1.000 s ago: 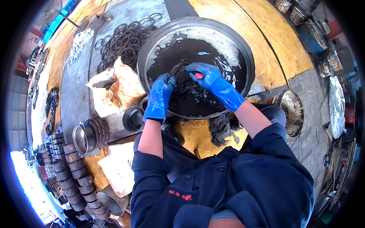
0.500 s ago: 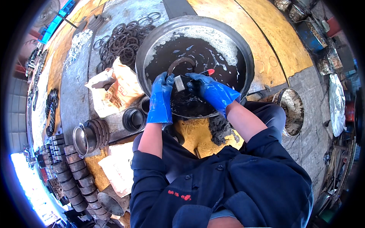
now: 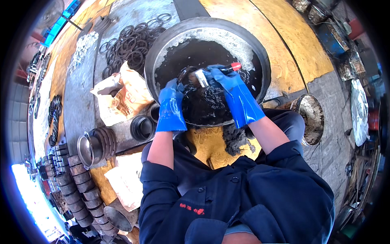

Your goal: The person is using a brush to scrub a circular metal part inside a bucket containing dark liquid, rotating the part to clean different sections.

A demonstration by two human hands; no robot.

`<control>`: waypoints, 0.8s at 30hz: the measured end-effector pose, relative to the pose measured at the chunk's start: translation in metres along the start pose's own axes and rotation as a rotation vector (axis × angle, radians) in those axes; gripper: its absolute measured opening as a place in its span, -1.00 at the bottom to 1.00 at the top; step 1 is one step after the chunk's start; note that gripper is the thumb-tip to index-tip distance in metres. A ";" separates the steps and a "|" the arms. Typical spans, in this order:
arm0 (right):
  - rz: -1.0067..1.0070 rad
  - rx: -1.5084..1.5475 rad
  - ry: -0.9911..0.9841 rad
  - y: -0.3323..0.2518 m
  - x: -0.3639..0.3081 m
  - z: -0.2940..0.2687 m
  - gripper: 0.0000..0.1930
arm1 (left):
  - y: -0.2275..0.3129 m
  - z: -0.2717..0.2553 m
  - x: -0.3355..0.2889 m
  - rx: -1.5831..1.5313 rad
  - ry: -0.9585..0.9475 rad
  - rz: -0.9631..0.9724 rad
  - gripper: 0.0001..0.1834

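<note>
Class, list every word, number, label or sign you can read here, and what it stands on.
Crumpled paper bag: orange-red printing, creased, not transcribed.
Pale flat bag: faint reddish printing, too blurred to read.
Dark blue jacket: small red marks, too blurred to read.
Nothing else is legible.

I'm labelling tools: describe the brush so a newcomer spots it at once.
Find the big round basin of dark liquid. Over it, the right hand grips the brush. Unlike the dark ring in the left hand, it has a pale metal band and red handle end.
</note>
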State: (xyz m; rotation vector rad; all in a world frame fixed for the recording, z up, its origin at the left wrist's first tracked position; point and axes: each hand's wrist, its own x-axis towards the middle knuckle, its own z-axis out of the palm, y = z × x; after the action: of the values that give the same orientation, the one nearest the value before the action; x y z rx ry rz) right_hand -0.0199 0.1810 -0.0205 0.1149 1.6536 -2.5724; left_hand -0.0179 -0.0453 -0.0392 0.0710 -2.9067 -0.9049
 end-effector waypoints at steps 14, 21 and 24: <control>0.311 0.061 0.284 -0.051 0.030 -0.003 -0.83 | -0.013 -0.014 0.000 -0.179 0.111 0.375 -0.65; 0.413 0.258 0.462 -0.006 0.040 -0.071 -0.89 | 0.003 -0.017 0.002 -0.622 -0.060 0.218 -0.68; 0.488 0.341 0.331 0.017 0.017 -0.078 -0.89 | 0.032 -0.025 -0.010 -1.034 -0.135 -0.106 -0.70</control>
State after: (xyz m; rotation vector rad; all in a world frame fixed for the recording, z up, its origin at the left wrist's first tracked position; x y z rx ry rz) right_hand -0.0333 0.2443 -0.0700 0.8859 1.0548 -2.4950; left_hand -0.0057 -0.0317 -0.0015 0.0807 -2.1710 -2.3332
